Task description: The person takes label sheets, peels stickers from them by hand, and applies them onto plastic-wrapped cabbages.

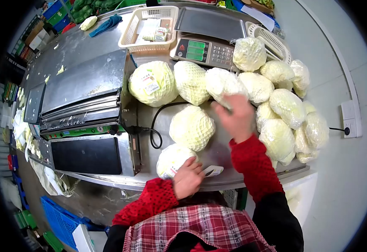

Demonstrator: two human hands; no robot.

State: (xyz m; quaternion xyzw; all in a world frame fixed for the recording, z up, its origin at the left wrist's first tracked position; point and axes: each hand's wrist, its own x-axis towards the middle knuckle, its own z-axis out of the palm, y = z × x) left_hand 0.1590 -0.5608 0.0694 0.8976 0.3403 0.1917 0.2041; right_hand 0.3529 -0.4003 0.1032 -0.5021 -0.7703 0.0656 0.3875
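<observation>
My left hand (188,178) is at the near edge of the table, its fingers curled against a cabbage (171,158) that carries a printed label. A white label strip (213,170) sticks out to the right from under this hand and seems to be pinched in it. My right hand (239,117), smeared by motion, is at the near side of a film-wrapped cabbage (225,84); its fingertips are too blurred to read. Between the hands sits another cabbage in a foam net (191,127). Behind it are a netted cabbage (190,82) and a labelled cabbage (152,84).
A wrapping machine (87,96) stands on the left, its black cord (153,126) looping toward the cabbages. At the back are a digital scale (204,52) and a cream basket (126,40) holding label rolls. Several wrapped cabbages (286,108) are piled on the right.
</observation>
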